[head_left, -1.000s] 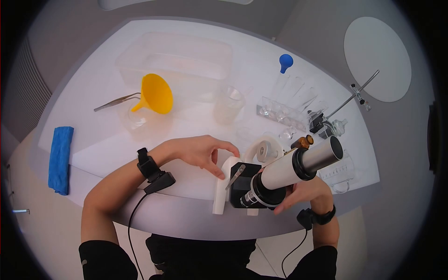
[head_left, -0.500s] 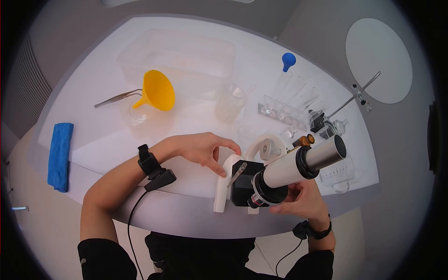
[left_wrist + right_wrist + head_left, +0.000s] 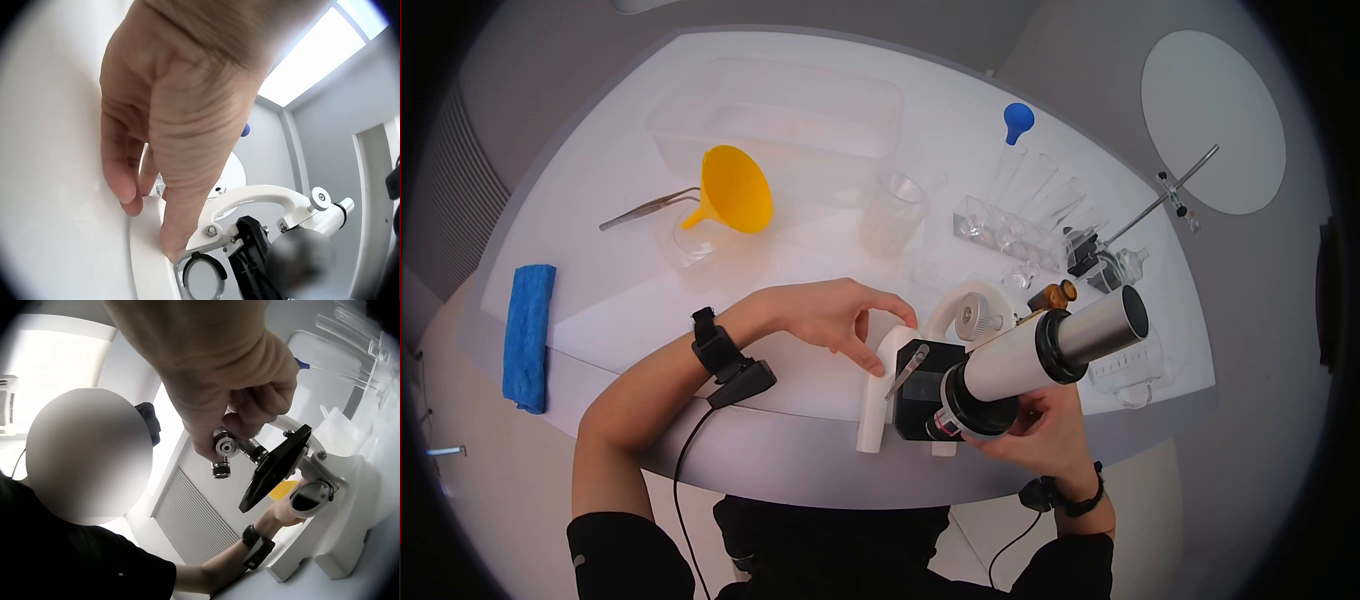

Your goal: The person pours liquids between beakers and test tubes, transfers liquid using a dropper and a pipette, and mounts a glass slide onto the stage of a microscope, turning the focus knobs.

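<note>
A white microscope [image 3: 1012, 368] with a black stage [image 3: 918, 405] stands near the front edge of the table, its eyepiece tube tilted to the right. My left hand [image 3: 830, 315] holds its white base [image 3: 874, 410], thumb on one side and fingers on the other, also seen in the left wrist view. Under the tube, my right hand [image 3: 1045, 435] grips the revolving nosepiece by its objectives. In the right wrist view, objective lenses [image 3: 225, 447] poke out beside the curled fingers, above the stage. Part of the nosepiece is hidden by the fingers.
Behind the microscope are a brown bottle [image 3: 1055, 295], a test tube rack [image 3: 1005, 238] and a metal stand [image 3: 1135, 222]. A measuring cup [image 3: 1125, 375] is to the right. Further left are a plastic beaker [image 3: 892, 215], yellow funnel [image 3: 737, 190], tweezers [image 3: 650, 208], clear bin [image 3: 775, 95] and blue cloth [image 3: 529, 340].
My right hand has shifted left and its fingers have curled in at the nosepiece. The nosepiece has turned, bringing a red-ringed objective into view. My left hand stays on the base.
</note>
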Motion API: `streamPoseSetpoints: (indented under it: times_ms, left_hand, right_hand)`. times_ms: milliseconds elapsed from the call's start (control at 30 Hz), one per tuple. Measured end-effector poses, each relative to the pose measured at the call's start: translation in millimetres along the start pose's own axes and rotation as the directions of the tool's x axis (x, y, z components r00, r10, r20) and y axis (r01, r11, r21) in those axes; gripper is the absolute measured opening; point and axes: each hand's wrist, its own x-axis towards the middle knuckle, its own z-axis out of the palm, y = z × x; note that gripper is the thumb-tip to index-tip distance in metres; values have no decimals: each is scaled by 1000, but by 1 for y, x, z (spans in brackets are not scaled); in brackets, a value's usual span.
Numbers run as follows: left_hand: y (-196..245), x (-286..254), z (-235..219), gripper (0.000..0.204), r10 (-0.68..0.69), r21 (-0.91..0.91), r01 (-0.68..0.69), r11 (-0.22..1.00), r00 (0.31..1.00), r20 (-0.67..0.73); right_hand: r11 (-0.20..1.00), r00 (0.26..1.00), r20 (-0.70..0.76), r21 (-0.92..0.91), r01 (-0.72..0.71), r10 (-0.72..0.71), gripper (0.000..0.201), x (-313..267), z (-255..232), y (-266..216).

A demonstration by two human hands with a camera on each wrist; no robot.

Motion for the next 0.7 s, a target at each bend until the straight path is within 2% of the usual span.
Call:
streamPoseSetpoints:
  times_ms: [67,100,167,267,333,367,400,467,500,567,600,633,667,700]
  left_hand:
    - [0,0,0,67,3,-6,-3,1000,1000,0]
    - [3,-1,-1,67,-23,2,23,1000,1000,3]
    - [7,-2,-2,67,-46,20,46,999,999,10]
    - [8,-2,-2,69,-58,43,57,997,998,16]
    - [-1,1,0,68,18,17,-17,1000,1000,-9]
    - [-2,3,1,68,14,33,-14,999,1000,3]
    - [-4,3,1,67,44,16,-44,999,999,-6]
    - [0,2,1,67,64,13,-63,998,998,-4]
    - [4,0,0,67,63,7,-63,998,998,-15]
    - [3,1,0,66,55,7,-55,998,998,-15]
    - [-1,2,0,66,46,-4,-46,999,999,0]
    - [-4,3,0,67,36,-17,-36,999,999,17]
    - [-5,3,0,66,90,-29,-90,996,996,1]
    - [-4,3,0,66,82,-30,-81,996,997,13]
  right_hand:
    - [990,993,103,-137,-41,56,32,1,-11,-10]
    - [990,993,101,-135,-40,54,32,2,-20,-12]
    - [962,989,115,-248,116,-90,39,3,-45,-13]
    - [954,984,12,-241,177,-179,43,20,-68,-21]
    - [920,958,103,-266,287,-269,42,37,-80,-27]
    - [906,941,158,-264,331,-298,42,45,-81,-35]
    - [908,942,139,-256,331,-304,42,52,-83,-40]
    - [842,864,384,-297,450,-326,44,61,-85,-45]
    - [844,867,368,-291,450,-335,44,63,-85,-50]
    - [800,843,483,-397,451,-236,56,66,-81,-56]
    - [751,789,447,-316,580,-422,40,70,-76,-47]
    - [758,794,436,-308,575,-425,40,70,-75,-45]
    - [735,804,422,-362,574,-420,39,68,-74,-46]
    - [709,813,410,-415,570,-413,38,67,-75,-45]
